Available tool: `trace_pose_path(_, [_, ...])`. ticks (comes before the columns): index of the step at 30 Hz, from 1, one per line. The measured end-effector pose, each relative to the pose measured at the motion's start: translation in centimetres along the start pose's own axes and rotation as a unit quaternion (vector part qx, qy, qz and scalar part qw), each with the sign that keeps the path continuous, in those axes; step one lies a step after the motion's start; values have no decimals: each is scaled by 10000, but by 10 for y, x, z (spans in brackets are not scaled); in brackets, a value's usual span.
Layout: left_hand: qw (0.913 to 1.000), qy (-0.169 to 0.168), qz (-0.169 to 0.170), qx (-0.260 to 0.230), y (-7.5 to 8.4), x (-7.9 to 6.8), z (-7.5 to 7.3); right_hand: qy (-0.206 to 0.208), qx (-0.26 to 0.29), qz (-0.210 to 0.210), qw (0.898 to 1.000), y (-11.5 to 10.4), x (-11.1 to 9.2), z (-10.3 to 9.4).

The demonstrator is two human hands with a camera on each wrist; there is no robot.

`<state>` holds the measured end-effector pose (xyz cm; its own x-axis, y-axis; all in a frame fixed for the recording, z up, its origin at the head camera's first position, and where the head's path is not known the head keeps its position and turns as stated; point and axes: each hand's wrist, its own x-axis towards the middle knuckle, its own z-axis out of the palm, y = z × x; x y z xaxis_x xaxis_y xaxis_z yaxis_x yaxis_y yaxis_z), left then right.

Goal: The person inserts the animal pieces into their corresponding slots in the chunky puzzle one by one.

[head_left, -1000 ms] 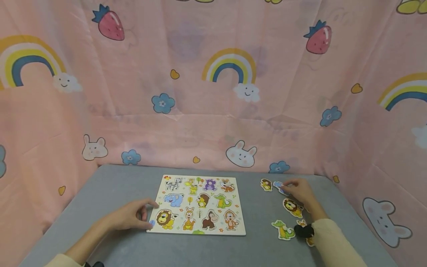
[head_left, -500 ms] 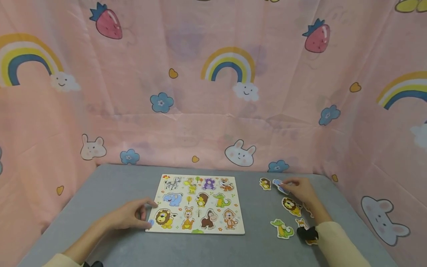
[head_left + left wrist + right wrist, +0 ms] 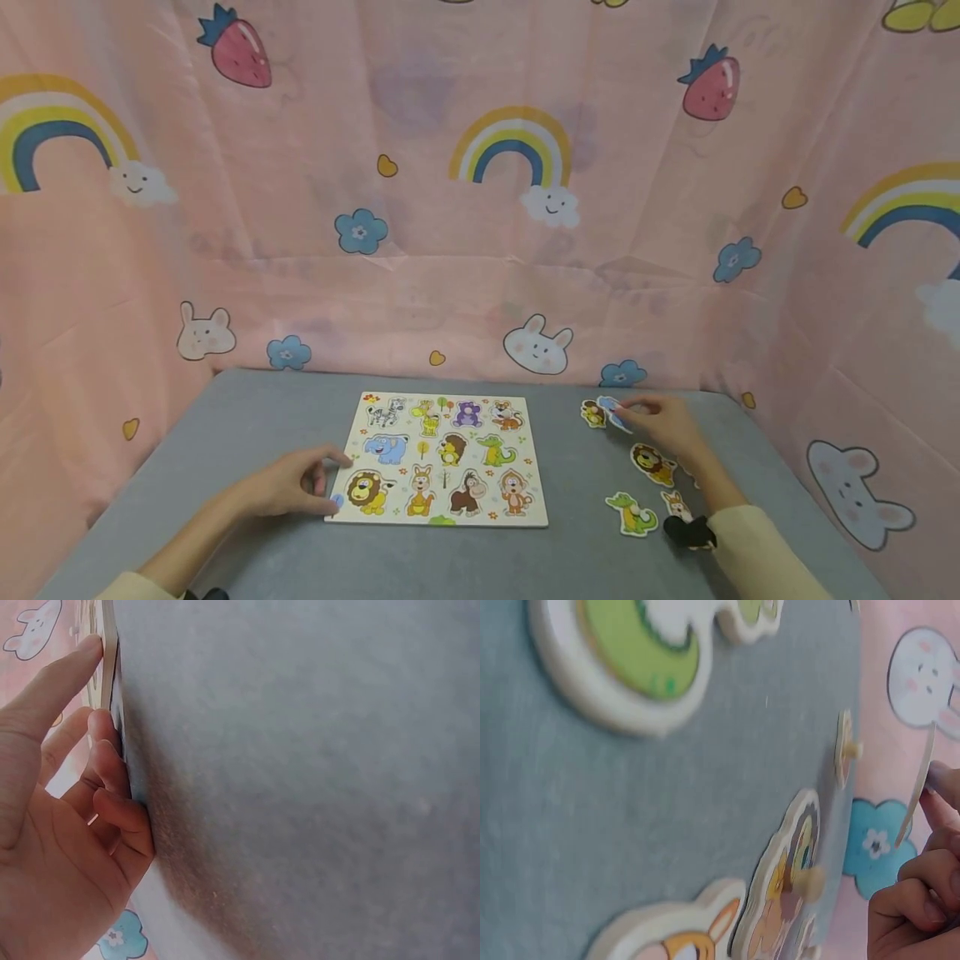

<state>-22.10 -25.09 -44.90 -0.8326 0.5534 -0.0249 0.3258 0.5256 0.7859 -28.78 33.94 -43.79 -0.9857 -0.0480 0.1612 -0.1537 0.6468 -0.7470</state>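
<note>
Along the near left edge of the animal puzzle board (image 3: 537,483), my left hand (image 3: 288,483) rests with thumb and index finger touching the rim. The left wrist view shows that hand's (image 3: 67,802) other fingers bent beside the board's side (image 3: 109,660). Between thumb and fingers, my right hand (image 3: 667,427) pinches a blue puzzle piece (image 3: 613,414), tilted; it appears edge-on, a thin piece (image 3: 916,791), in the right wrist view, above the table. Just left of it lies a hedgehog piece (image 3: 592,414). Part of the blue piece is hidden by my fingers.
A lion piece (image 3: 652,464), a crocodile piece (image 3: 632,514) and a kangaroo piece (image 3: 677,504) lie on the grey table (image 3: 450,562) near my right forearm, which partly hides others. Small wooden knobs (image 3: 810,883) stick up from pieces. A pink patterned cloth (image 3: 420,317) surrounds the table.
My right hand has moved a little left with the blue piece, bringing it close beside the hedgehog piece. My left hand stays at the board. The head view has shifted slightly.
</note>
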Motion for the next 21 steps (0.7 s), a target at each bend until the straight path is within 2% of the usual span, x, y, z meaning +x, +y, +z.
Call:
trace_pose_path(5, [10000, 6, 12, -9, -1, 0, 0, -77, 140, -497, 9986, -9, -1, 8])
trace_pose_path(9, [10000, -24, 54, -26, -1, 1, 0, -228, 464, -804, 9954, -14, -3, 16])
trace_pose_path(18, [10000, -30, 35, -27, -1, 1, 0, -373, 888, -1011, 9902, -27, -3, 36])
trace_pose_path(21, [10000, -16, 6, -28, -1, 1, 0, -413, 866, -1079, 9895, -36, -7, 44])
